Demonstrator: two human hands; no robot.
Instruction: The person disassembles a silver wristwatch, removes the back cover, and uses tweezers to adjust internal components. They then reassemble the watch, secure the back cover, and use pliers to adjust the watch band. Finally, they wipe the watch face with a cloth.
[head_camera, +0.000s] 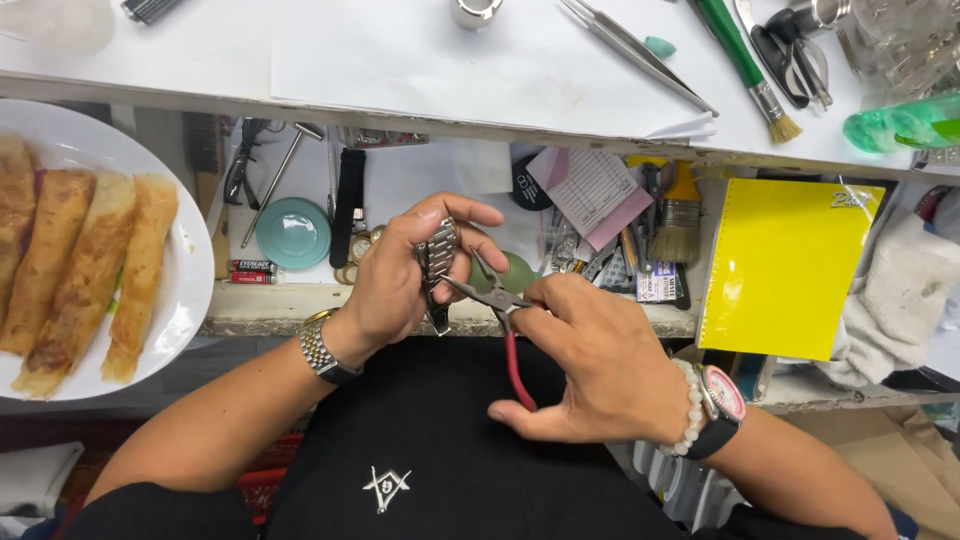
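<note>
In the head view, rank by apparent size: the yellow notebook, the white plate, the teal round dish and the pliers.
1. white plate, though partly cut off by the frame
2. yellow notebook
3. pliers and teal round dish: they look alike; the right hand hides part of the handles, so I won't rank them.

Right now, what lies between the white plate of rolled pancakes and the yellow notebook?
In the head view, both hands: the left hand grips a metal watch bracelet, and the right hand works red-handled pliers on it.
</note>
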